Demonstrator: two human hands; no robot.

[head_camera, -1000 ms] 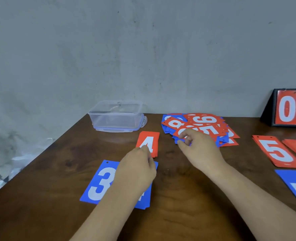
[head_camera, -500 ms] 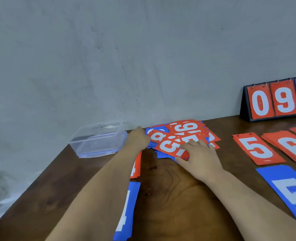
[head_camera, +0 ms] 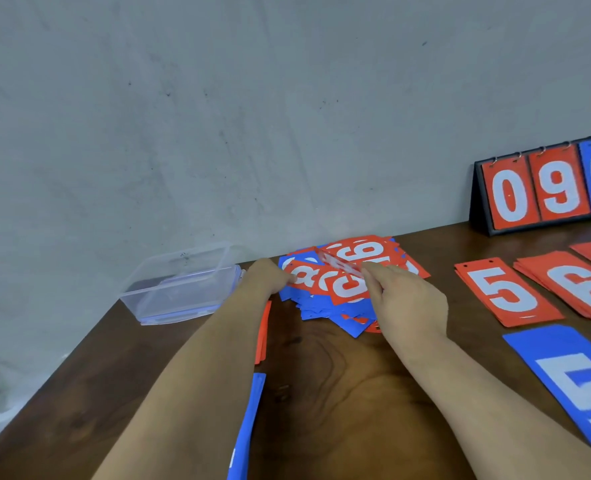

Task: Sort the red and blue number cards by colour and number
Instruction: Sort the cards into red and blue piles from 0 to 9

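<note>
A mixed pile of red and blue number cards [head_camera: 325, 308] lies at the back of the wooden table. My right hand [head_camera: 408, 301] pinches one red card [head_camera: 339, 262] and lifts it edge-on off the top of the pile. At the pile's left edge my left hand [head_camera: 270, 277] presses its fingertips on a red 8 card [head_camera: 304, 273]. To the right lie a red 5 stack [head_camera: 505, 294], a red 6 stack [head_camera: 578, 289] and a blue 5 card [head_camera: 571, 382]. My left forearm mostly hides a red card [head_camera: 263, 336] and a blue card [head_camera: 249, 420].
A clear plastic container [head_camera: 183, 285] stands at the back left by the wall. A black flip scoreboard [head_camera: 543, 188] showing 0, 9, 0 stands at the back right. The table's left edge runs diagonally past the container. Bare wood [head_camera: 339, 393] shows between my forearms.
My left hand left the red 4 card and reached the pile's left edge. My right hand has lifted a red card off the pile. The view shifted right.
</note>
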